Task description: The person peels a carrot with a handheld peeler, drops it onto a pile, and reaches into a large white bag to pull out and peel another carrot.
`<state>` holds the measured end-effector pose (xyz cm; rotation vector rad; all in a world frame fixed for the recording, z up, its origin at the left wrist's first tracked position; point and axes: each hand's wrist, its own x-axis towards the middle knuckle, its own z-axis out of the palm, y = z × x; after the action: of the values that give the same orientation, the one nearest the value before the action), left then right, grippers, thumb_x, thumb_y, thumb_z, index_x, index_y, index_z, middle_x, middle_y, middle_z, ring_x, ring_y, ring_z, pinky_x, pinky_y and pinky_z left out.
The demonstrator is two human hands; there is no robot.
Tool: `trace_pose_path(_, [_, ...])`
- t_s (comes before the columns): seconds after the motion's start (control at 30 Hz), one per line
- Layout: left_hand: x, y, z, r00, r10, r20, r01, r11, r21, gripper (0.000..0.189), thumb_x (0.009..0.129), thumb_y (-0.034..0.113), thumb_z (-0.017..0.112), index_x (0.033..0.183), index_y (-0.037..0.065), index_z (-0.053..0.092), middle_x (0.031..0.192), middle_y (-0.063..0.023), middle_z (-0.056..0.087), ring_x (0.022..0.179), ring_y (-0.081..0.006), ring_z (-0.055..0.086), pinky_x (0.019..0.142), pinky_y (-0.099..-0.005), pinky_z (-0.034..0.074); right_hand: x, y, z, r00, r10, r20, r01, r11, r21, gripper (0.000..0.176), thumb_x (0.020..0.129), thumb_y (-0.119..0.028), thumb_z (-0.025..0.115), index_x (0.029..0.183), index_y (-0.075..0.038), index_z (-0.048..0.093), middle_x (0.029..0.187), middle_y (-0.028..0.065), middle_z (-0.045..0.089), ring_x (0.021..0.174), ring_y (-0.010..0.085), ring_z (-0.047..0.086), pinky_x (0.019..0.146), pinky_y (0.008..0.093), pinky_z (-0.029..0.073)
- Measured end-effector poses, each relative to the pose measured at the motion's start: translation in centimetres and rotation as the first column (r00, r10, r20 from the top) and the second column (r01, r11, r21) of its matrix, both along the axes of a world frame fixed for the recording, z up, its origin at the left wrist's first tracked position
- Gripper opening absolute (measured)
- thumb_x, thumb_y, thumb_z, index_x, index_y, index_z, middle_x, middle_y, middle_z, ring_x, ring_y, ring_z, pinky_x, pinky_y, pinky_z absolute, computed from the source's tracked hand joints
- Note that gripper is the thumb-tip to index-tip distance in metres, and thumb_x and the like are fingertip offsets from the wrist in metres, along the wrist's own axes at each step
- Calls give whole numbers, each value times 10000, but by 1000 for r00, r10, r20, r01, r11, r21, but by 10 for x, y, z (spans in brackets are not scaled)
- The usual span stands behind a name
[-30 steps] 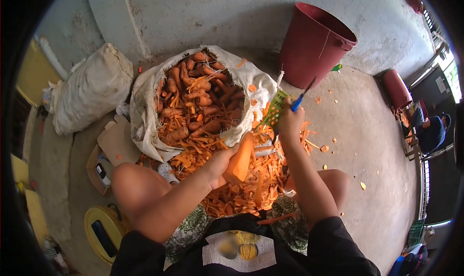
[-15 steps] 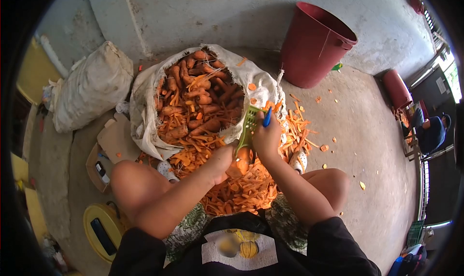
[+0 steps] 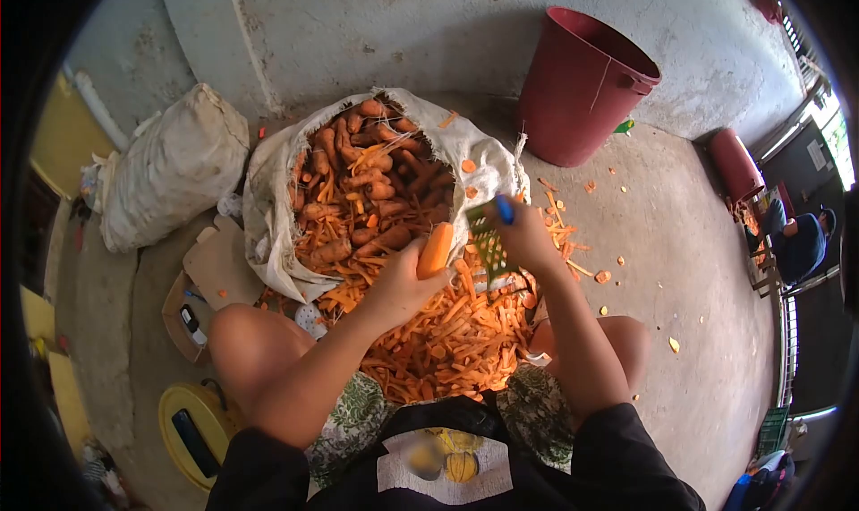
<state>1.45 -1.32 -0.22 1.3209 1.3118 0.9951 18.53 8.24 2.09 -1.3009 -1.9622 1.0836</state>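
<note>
My left hand (image 3: 401, 283) is closed around a peeled, bright orange carrot (image 3: 436, 250), which points up and away from me. To its right, my right hand (image 3: 530, 241) grips a green slotted peeler (image 3: 489, 247), blurred by motion; a blue piece (image 3: 505, 209) shows by the fingers. The peeler and carrot are apart. Below both hands lies a heap of orange carrot peelings (image 3: 438, 354) between my legs. Just beyond, an open white woven sack (image 3: 268, 234) holds several unpeeled carrots (image 3: 385, 193) with peelings scattered over them.
A tall maroon bin (image 3: 582, 90) stands by the wall at the back right. On the left are a full white sack (image 3: 174, 166), an open cardboard box (image 3: 219, 260) and a yellow lid (image 3: 174, 448) with a phone on it. Another person (image 3: 799, 247) sits far right.
The carrot has risen in my left hand and now points upward. My right hand has moved right with the peeler, away from the carrot.
</note>
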Motion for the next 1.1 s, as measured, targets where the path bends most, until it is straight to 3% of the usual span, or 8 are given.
trace_pose_path(0.03, [-2, 1, 2, 966, 78, -244, -48, 991, 128, 376, 769, 194, 597, 1046, -23, 467, 809, -137, 568, 714, -218, 576, 635, -309, 441, -2, -1, -6, 966, 51, 253, -63, 997, 38, 181, 833, -194, 512, 895, -51, 604, 685, 89, 602, 598, 154, 540, 588, 306, 426])
trace_pose_path(0.1, [-7, 3, -6, 954, 138, -266, -84, 975, 205, 346, 729, 191, 620, 979, -10, 492, 736, -164, 560, 653, -268, 574, 599, -333, 434, -3, -15, 0, 923, 152, 353, -191, 979, 77, 168, 800, -181, 527, 850, -34, 590, 636, 123, 567, 567, 197, 535, 573, 326, 417])
trace_pose_path(0.27, [-7, 0, 4, 887, 161, -433, -64, 971, 230, 296, 718, 189, 612, 933, 15, 505, 694, -149, 571, 640, -304, 579, 578, -368, 444, -3, -21, -6, 904, 235, 357, -281, 956, 83, 155, 772, -173, 540, 790, -21, 565, 605, 141, 539, 552, 245, 521, 562, 344, 408])
trace_pose_path(0.8, [-13, -1, 3, 931, 57, -360, 71, 940, 333, 286, 711, 199, 628, 932, 52, 522, 719, -140, 578, 624, -292, 578, 567, -362, 442, 0, -14, -18, 885, 323, 335, -334, 942, -26, 190, 766, -201, 524, 824, -29, 583, 698, 171, 579, 673, 322, 569, 609, 392, 426])
trace_pose_path(0.87, [-13, -7, 11, 794, 43, -607, 396, 720, 569, 279, 714, 180, 639, 943, 79, 515, 753, -68, 558, 671, -231, 565, 649, -329, 439, 7, 5, -54, 869, 198, 454, -223, 975, 3, 205, 766, -210, 524, 823, -24, 587, 701, 173, 582, 677, 321, 574, 612, 388, 432])
trace_pose_path(0.93, [-3, -11, 23, 845, 32, -534, 381, 665, 642, 267, 717, 201, 639, 932, 94, 521, 810, -59, 553, 750, -228, 547, 701, -325, 421, 10, 18, -77, 779, 123, 615, -97, 992, -76, 262, 756, -248, 531, 844, -12, 601, 738, 186, 597, 693, 322, 588, 633, 378, 453])
trace_pose_path(1.03, [-1, -9, 29, 894, 56, -445, 310, 641, 702, 255, 719, 196, 653, 934, 113, 545, 960, -49, 509, 957, -239, 460, 820, -330, 366, -1, 14, -98, 865, 317, 388, -284, 948, -142, 284, 744, -262, 546, 868, -13, 605, 774, 189, 607, 697, 311, 599, 648, 369, 461])
trace_pose_path(1.1, [0, -6, 20, 950, 30, -311, 175, 774, 609, 297, 694, 140, 675, 967, 113, 560, 966, -53, 485, 977, -247, 438, 820, -331, 368, -19, -1, -119, 902, 430, 28, -424, 898, -118, 320, 742, -267, 568, 963, -36, 580, 866, 160, 611, 795, 234, 594, 716, 334, 452])
